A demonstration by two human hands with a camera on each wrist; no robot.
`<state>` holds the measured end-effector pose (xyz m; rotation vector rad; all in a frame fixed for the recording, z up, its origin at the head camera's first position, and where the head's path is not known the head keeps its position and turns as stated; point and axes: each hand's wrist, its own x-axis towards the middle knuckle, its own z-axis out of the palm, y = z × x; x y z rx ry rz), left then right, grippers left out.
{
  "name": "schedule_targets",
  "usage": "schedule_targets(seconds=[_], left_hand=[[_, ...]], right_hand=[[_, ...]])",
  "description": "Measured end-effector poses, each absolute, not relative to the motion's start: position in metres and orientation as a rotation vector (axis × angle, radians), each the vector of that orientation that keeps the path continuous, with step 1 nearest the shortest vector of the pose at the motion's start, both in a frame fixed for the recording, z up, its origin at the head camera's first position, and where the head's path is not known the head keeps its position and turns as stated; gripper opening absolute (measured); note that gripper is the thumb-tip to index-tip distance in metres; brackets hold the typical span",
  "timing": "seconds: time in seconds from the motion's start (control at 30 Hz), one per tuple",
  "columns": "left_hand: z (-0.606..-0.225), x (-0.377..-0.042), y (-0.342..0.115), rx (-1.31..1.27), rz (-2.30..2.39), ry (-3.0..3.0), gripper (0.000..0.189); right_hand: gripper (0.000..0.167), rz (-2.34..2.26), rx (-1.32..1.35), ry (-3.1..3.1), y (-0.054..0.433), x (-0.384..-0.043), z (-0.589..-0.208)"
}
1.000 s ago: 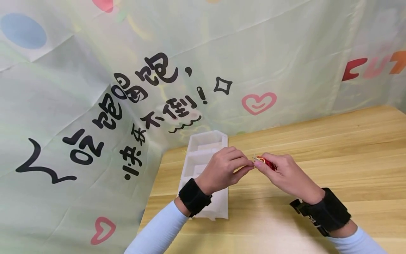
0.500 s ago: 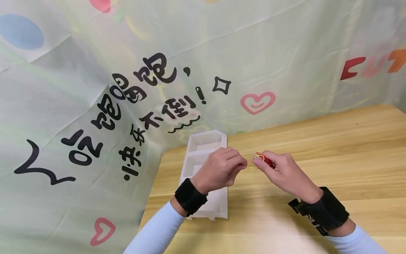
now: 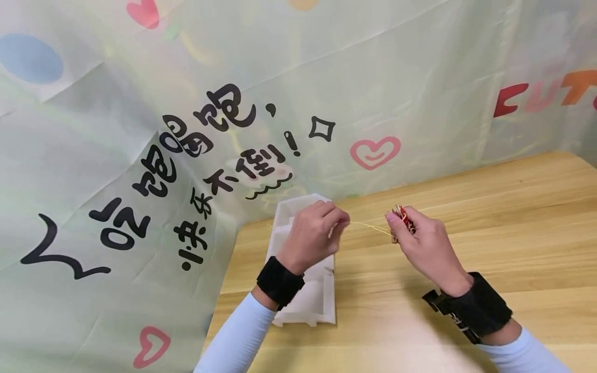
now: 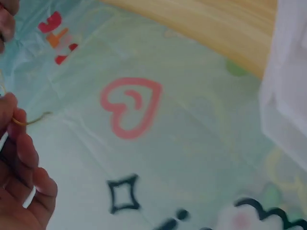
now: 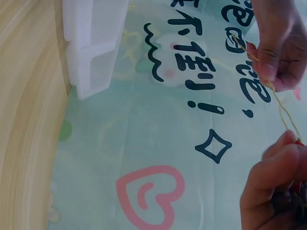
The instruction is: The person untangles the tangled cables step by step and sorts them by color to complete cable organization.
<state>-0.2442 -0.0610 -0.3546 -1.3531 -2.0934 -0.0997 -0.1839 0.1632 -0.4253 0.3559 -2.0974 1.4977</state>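
In the head view my left hand [image 3: 311, 235] pinches a thin yellow cord [image 3: 370, 226] between thumb and fingertips. The cord runs taut, as a doubled strand, to my right hand [image 3: 428, 249]. That hand grips a small red bundle [image 3: 407, 221] with pale and reddish bits at its edge; the palm hides most of it, so its kind is unclear. A short cord end [image 4: 39, 118] sticks out past the left fingertips in the left wrist view. From the right wrist, two strands [image 5: 288, 115] are seen stretching between both hands.
Behind and below my left hand, a white compartmented tray [image 3: 329, 305] stands on the wooden table [image 3: 466, 207]. A pale curtain [image 3: 420, 93] printed with hearts and black lettering hangs along the back and left.
My left hand has drawn away up and to the left, and the right hand has shifted slightly right. The gap between them has widened, exposing a longer stretch of yellow cord.
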Motion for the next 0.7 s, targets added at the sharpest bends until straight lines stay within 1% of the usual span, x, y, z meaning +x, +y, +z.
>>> schedule_targets(seconds=[0.03,0.13,0.2,0.27,0.33,0.4,0.5,0.7], left_hand=[[-0.356,-0.24,-0.057,-1.354,-0.087,-2.081,0.007],[-0.362,-0.228,-0.042,-1.374,0.037,-1.99,0.023],[-0.365,-0.221,-0.032,-1.373,0.104,-1.915,0.028],[-0.366,-0.218,-0.024,-1.362,0.137,-1.844,0.027],[-0.365,-0.216,-0.02,-1.363,0.133,-1.793,0.019],[-0.365,-0.214,-0.018,-1.378,0.152,-1.757,0.016],[-0.366,-0.212,-0.018,-1.42,0.149,-1.738,0.021],[-0.371,-0.209,-0.027,-1.461,0.062,-1.809,0.025]], right_hand=[[0.022,1.533,0.347,-2.083,0.163,-0.183,-0.425],[0.019,1.653,0.354,-2.058,0.162,-0.183,-0.424],[0.016,1.707,0.373,-2.068,0.161,-0.183,-0.424],[0.017,1.751,0.382,-2.084,0.161,-0.183,-0.423],[0.022,1.831,0.39,-2.069,0.162,-0.183,-0.423],[0.027,1.935,0.405,-2.028,0.164,-0.182,-0.423],[0.031,2.125,0.429,-1.918,0.167,-0.182,-0.422],[0.026,2.493,0.455,-1.528,0.172,-0.186,-0.418]])
